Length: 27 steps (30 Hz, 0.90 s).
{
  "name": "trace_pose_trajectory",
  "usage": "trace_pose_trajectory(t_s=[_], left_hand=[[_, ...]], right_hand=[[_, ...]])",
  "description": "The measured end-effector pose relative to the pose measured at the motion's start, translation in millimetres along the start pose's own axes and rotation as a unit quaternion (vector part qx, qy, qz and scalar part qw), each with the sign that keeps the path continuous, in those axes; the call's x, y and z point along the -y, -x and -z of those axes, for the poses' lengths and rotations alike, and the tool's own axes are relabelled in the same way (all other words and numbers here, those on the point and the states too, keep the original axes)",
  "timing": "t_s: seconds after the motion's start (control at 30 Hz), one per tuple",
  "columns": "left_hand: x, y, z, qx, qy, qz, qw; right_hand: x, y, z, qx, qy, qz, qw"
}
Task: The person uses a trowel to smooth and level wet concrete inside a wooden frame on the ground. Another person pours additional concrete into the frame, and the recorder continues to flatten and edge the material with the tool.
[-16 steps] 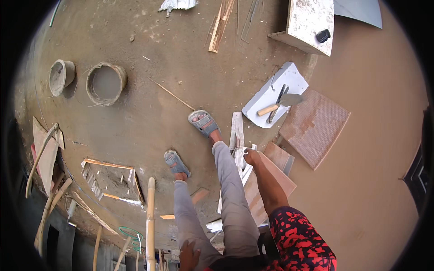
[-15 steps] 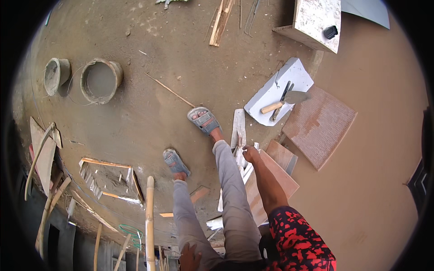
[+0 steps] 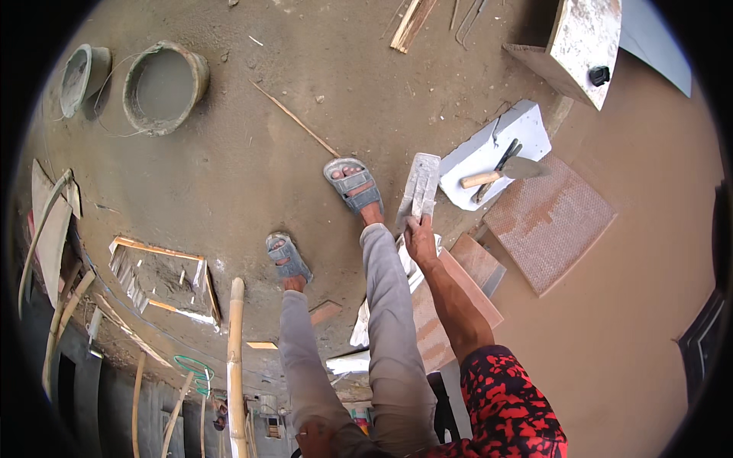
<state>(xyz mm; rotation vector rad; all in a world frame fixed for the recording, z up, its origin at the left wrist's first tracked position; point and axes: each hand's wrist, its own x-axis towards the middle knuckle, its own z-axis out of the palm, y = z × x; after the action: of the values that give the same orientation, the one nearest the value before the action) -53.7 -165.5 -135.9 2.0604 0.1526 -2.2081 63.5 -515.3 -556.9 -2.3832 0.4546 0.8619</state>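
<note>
My right hand (image 3: 420,238) is closed round the handle of a flat plastering float (image 3: 421,172), its long pale blade smeared with mortar and pointing away from me. Just right of the float, a pointed trowel (image 3: 513,169) with a wooden handle rests on a white block (image 3: 496,153), together with a dark slim tool (image 3: 500,169). A pinkish tile (image 3: 450,317) lies below my right forearm. Down at the lower edge, my left hand (image 3: 314,437) is beside my thigh, dim and blurred, and its fingers cannot be made out.
Two mortar-stained buckets (image 3: 200,80) (image 3: 101,69) stand at the far left, the larger holding grey liquid. A textured tile (image 3: 546,229) lies right of the block. A bamboo pole (image 3: 236,336) rises at lower left, near a wooden frame (image 3: 206,286). A stained board box (image 3: 584,49) stands far right.
My right hand has gone from beside the float to a grip on its handle, and the float sits farther forward. The whole view has shifted; my left hand is less visible.
</note>
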Motion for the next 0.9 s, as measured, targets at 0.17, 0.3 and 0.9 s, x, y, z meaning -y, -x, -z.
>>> trace_pose_trajectory(t_s=[0.17,0.3,0.9], left_hand=[[20,43,-1,-0.197,0.144,-0.191,0.951],[46,76,-3,-0.184,0.178,-0.162,0.953],[133,6,66,-0.126,0.55,-0.626,0.538]], right_hand=[[148,-23,117,0.062,0.065,0.159,0.983],[243,-11,170,0.09,0.053,0.253,0.962],[718,97,-139,0.349,0.407,0.467,0.703]])
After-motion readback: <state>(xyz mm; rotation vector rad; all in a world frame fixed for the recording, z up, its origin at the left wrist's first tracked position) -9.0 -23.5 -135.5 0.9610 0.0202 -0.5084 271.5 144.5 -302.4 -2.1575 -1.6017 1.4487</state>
